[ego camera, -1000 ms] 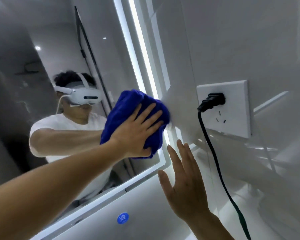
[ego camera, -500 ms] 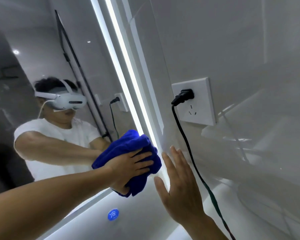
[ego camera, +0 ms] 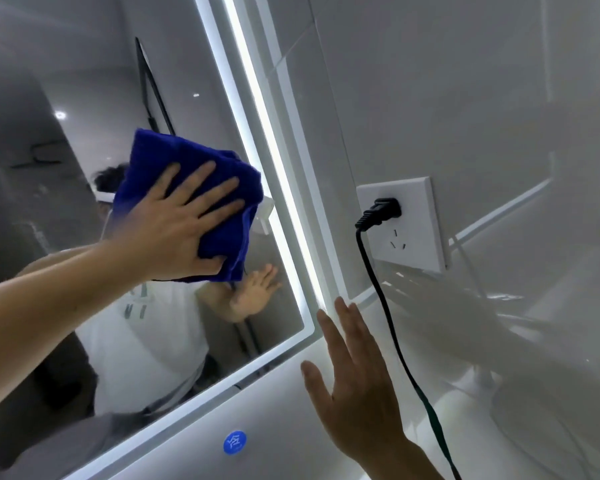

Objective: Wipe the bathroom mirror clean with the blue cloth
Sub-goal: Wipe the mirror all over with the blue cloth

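Observation:
The bathroom mirror (ego camera: 84,98) fills the left of the head view, with a lit strip (ego camera: 257,133) along its right and bottom edges. My left hand (ego camera: 181,223) presses the bunched blue cloth (ego camera: 149,150) flat against the glass near the right edge, fingers spread and straight over it. My right hand (ego camera: 357,386) lies flat with straight fingers on the white surface just beyond the mirror's lower right corner. The glass reflects a person in a white shirt, partly hidden by the cloth.
A white wall socket (ego camera: 416,244) sits right of the mirror with a black plug (ego camera: 378,211) in it. Its black cord (ego camera: 395,341) hangs down past my right hand. A round blue sticker (ego camera: 235,442) marks the panel below the mirror. Glossy white tiles cover the wall.
My left hand slid the cloth down to the mirror's lower right corner, then back up and left along the right edge. My right hand stayed flat by the corner.

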`<state>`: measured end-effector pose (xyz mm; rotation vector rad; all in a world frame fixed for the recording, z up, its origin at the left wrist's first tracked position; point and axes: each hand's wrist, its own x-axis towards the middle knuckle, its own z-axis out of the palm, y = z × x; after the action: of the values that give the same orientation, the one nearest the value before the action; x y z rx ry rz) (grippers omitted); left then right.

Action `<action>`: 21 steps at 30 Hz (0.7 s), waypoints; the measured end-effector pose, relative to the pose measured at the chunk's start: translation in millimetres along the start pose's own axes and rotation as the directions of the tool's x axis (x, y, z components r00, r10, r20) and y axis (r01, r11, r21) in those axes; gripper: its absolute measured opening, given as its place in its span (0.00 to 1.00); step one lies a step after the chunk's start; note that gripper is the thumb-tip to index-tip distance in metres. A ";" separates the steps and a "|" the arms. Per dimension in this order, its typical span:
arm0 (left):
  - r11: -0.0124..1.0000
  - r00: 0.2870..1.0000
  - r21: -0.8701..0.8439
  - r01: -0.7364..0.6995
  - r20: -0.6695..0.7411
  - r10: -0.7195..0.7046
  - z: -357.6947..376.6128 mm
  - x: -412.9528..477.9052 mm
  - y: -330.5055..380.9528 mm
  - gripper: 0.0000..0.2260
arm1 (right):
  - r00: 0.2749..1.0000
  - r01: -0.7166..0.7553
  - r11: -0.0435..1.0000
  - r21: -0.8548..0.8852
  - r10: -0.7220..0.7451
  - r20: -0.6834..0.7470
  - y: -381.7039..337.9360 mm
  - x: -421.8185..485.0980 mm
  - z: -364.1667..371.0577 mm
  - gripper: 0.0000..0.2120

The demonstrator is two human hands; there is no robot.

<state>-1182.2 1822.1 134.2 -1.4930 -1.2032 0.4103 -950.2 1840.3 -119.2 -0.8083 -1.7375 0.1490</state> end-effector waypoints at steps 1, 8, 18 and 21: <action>0.998 0.998 -0.001 0.059 0.001 -0.059 -0.6 5.8 3.7 0.40 | 1.000 0.000 1.000 -0.003 0.000 -0.002 -0.3 0.8 3.9 0.30; 0.925 0.937 -0.160 0.345 -0.001 -0.349 14.1 28.5 87.7 0.39 | 0.999 -0.036 0.999 0.032 0.035 0.040 -5.8 0.3 28.5 0.31; 0.971 0.979 -0.188 -0.146 0.111 0.168 77.9 -84.5 205.1 0.45 | 0.998 0.045 0.999 -0.027 -0.047 -0.044 -0.1 12.0 34.1 0.29; 0.977 0.972 -0.087 -0.193 0.122 0.202 73.7 -113.0 170.0 0.54 | 0.998 0.047 0.999 -0.027 -0.048 -0.037 -7.5 16.4 35.5 0.29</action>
<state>-1210.9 1790.0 -78.5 -1.6790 -1.1855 0.6109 -986.9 1854.9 -114.3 -0.7833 -1.7246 0.0790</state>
